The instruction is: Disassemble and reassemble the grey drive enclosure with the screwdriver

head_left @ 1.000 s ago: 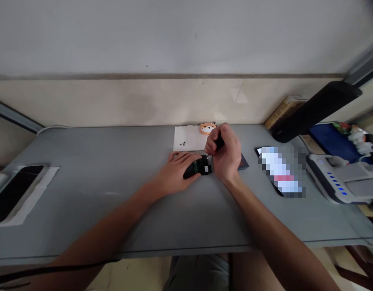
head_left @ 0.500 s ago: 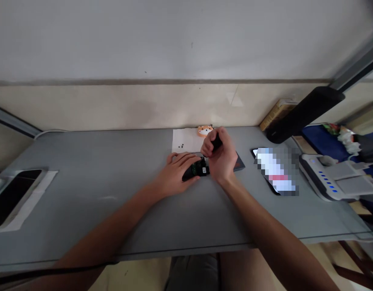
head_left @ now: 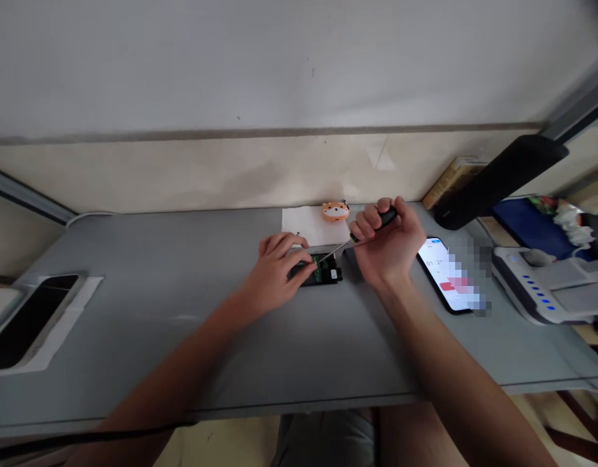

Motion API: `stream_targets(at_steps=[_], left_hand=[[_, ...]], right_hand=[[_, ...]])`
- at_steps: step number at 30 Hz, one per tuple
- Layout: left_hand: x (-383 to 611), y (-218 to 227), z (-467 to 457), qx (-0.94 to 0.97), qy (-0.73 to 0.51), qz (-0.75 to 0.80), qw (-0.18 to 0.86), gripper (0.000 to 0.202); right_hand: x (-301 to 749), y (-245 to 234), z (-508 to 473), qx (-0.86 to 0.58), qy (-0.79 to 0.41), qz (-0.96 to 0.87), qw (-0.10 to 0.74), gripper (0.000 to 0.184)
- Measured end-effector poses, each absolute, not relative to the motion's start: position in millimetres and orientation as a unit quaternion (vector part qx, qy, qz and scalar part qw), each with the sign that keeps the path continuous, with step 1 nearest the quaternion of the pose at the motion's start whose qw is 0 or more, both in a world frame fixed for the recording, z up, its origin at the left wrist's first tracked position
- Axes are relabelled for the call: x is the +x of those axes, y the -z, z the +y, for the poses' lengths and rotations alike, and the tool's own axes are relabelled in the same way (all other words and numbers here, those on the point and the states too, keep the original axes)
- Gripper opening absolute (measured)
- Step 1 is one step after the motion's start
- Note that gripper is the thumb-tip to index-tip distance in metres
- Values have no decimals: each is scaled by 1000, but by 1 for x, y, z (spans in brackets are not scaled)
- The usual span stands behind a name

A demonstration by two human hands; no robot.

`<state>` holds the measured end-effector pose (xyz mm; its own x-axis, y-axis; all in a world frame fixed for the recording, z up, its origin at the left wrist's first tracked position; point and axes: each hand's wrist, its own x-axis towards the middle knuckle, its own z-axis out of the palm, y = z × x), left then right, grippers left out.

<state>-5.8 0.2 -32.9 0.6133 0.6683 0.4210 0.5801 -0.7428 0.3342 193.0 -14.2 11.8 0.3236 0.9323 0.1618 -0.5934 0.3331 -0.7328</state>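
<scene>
A flat black device with an exposed green circuit board (head_left: pixel 327 271) lies on the desk. My left hand (head_left: pixel 279 269) is bent over its left end, thumb and fingers closed against it close to the tool's tip. A screwdriver (head_left: pixel 387 217) with a black handle and thin metal shaft is wrapped in the fist of my right hand (head_left: pixel 386 240). Its shaft slants down to the left, and the tip meets the board beside my left thumb. Exactly what the tip touches is too small to make out.
Behind the device lie a white paper sheet (head_left: pixel 306 224) and an orange animal-faced case (head_left: pixel 335 211). A lit phone (head_left: pixel 445 272), a power strip (head_left: pixel 523 285) and a black cylinder (head_left: pixel 503 181) are on the right. A dark-screened phone (head_left: pixel 31 318) rests at far left on the grey desk (head_left: pixel 157 279).
My right hand has moved right and tilted, so the screwdriver's shaft now shows, angled onto the board. My left fingers have drawn up toward its tip. The view has shifted slightly.
</scene>
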Motion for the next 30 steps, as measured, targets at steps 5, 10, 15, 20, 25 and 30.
stream_targets(at_steps=[5, 10, 15, 20, 25, 30], left_hand=[[-19, 27, 16, 878, -290, 373, 78, 30], [-26, 33, 27, 888, -261, 356, 128, 33], [-24, 40, 27, 898, -241, 331, 163, 27], [-26, 41, 32, 894, -259, 316, 184, 27], [-28, 36, 34, 883, -275, 311, 218, 31], [-25, 34, 28, 909, -254, 263, 198, 27]], right_hand=[[171, -4, -18, -297, -551, -276, 729, 32], [152, 4, -25, -296, -600, -313, 674, 30], [155, 2, -25, -294, -605, -312, 671, 30], [154, 1, -24, -292, -606, -303, 675, 32], [153, -2, -24, -295, -617, -284, 672, 32], [169, -14, -22, -283, -573, -277, 718, 36]])
